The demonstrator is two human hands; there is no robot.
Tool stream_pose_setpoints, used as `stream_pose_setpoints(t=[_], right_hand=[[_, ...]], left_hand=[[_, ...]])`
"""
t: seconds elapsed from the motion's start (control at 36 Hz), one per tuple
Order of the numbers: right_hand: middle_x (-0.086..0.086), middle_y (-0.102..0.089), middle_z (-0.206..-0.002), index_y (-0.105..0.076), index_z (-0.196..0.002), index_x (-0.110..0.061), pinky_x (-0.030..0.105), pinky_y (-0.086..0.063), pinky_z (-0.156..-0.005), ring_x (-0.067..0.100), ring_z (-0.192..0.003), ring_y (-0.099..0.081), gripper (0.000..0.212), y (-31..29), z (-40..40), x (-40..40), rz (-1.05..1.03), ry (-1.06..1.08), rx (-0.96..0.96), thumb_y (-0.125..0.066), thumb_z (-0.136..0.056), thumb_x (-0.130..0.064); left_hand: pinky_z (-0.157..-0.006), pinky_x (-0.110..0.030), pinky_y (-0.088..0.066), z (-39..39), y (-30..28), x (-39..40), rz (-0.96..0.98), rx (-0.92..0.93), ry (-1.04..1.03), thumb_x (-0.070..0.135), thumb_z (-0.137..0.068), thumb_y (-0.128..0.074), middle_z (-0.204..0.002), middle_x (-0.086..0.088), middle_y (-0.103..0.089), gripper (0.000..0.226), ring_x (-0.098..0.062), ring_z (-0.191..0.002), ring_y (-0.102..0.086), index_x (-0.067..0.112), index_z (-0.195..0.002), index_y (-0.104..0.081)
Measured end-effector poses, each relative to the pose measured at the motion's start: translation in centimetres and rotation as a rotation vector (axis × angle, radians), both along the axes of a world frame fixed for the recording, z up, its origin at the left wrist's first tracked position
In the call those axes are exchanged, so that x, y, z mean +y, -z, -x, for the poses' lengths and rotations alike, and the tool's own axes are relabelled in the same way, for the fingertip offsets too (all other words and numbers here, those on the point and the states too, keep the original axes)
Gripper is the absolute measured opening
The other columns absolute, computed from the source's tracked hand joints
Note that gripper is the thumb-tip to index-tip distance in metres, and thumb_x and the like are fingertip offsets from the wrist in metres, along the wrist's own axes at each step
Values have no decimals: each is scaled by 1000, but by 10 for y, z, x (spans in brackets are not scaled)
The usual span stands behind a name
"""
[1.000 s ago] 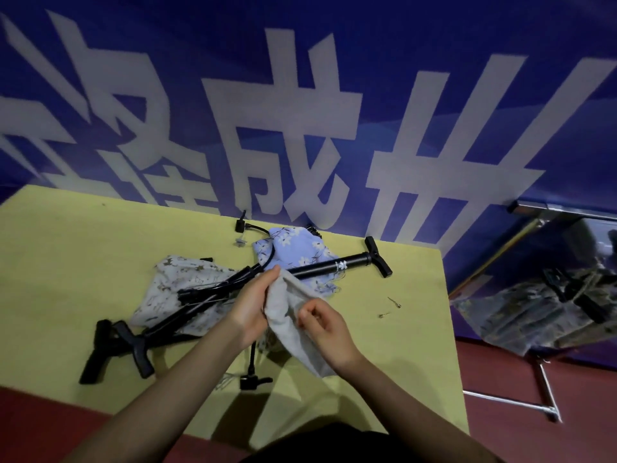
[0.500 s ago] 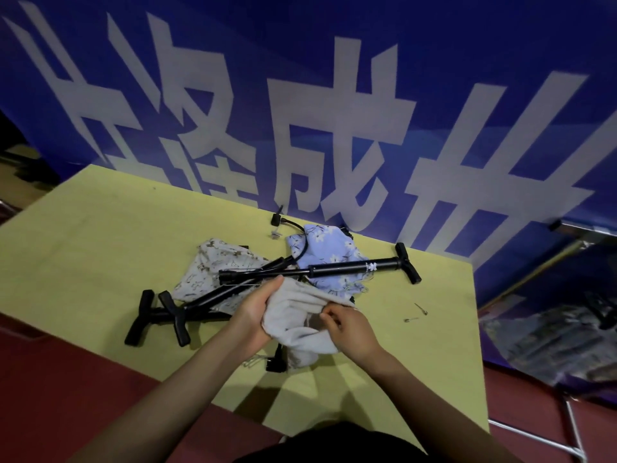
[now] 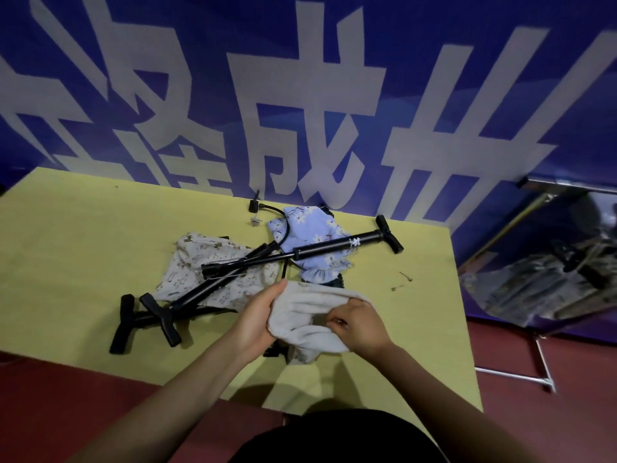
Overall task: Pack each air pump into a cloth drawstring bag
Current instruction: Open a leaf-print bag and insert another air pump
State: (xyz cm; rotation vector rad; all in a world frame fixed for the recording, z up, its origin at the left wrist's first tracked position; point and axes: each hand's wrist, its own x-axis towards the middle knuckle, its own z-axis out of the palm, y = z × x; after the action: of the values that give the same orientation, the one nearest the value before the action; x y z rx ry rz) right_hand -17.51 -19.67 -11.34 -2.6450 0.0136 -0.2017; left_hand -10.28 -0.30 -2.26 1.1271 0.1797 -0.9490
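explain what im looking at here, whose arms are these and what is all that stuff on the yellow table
No machine here: a person wears a camera on their head, looking down at their own arms. The left hand and the right hand both grip a pale cloth bag, apparently working at its opening. On the yellow table lie black air pumps with T-shaped handles: one rests across a blue flowered bag, and others lie crossed over a cream patterned bag. Behind the table hangs a blue banner with large white characters.
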Motion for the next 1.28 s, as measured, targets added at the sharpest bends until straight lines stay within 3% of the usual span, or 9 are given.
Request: stream_pose_setpoints(t=[0.28,0.56,0.64,0.72,0.78,0.92,1.03,1.14,1.28], right_hand=[[-2,-74,-80,-77,-90,-23,27,-47,-68,18,-71,-63,19,10,29,-21,33,-76,-21,-76,-72,-23],[-5,-70,-82,-70,-96,-23,20,-38,-69,17,-77,-62,19,-1,46,-34,-35,-62,-3,-63,-84,-37],[-2,-62,-67,-64,-74,-26,27,-41,-65,16,-68,-55,23,-9,43,-35,-106,-72,28,-54,-90,-40],[-7,-36,-53,-37,-56,-30,25,-33,-58,5,-56,-40,40,-29,34,-32,-315,3,38,-55,-93,-33],[-11,-31,-54,-38,-56,-25,16,-33,-56,-4,-52,-38,44,-41,29,-30,-597,71,65,-59,-94,-18],[8,-35,-58,-46,-57,1,17,-37,-50,14,-53,-36,43,-60,18,-33,-1070,362,-10,-60,-94,-16],[-11,-44,-49,-43,-57,-11,20,-32,-49,8,-48,-37,41,-54,17,-38,-988,355,62,-57,-95,-14],[-2,-37,-56,-43,-57,-16,25,-29,-54,11,-54,-35,40,-29,18,-38,-767,358,194,-61,-93,-20],[-2,-65,-78,-65,-77,-17,26,-40,-61,14,-75,-59,11,4,16,-36,-517,467,379,-60,-87,-19]], left_hand=[[-81,-31,-56,8,11,-12,-98,-142,119,24,-104,-33,-116,-20,-68,43,-28,-107,-66,2,-113,-69],[-86,-35,-55,10,11,-15,-121,-31,66,25,-100,-42,-116,-22,-67,39,-30,-105,-67,-2,-120,-62],[-83,-36,-56,5,0,-19,-17,109,-5,29,-98,-43,-103,-20,-70,39,-28,-93,-68,-2,-108,-65],[-85,-37,-53,-5,-11,-22,82,106,-47,28,-96,-46,-91,-17,-69,38,-25,-86,-68,1,-90,-72],[-78,-35,-56,-14,-17,-23,119,91,-40,27,-95,-48,-84,-15,-70,36,-22,-77,-70,3,-83,-73],[-79,-32,-56,-32,-11,-19,24,14,-28,24,-99,-44,-96,-11,-72,29,-19,-85,-69,5,-106,-65],[-63,-27,-56,-35,14,-8,-127,-28,39,15,-101,-42,-94,-10,-73,25,-17,-76,-69,6,-104,-65],[-60,-27,-53,-31,43,-2,-338,-120,120,11,-98,-49,-94,-12,-70,18,-18,-77,-66,7,-105,-65],[-87,-39,-54,-44,81,7,-719,-311,89,18,-94,-55,-110,-9,-65,16,-24,-98,-62,14,-107,-64]])
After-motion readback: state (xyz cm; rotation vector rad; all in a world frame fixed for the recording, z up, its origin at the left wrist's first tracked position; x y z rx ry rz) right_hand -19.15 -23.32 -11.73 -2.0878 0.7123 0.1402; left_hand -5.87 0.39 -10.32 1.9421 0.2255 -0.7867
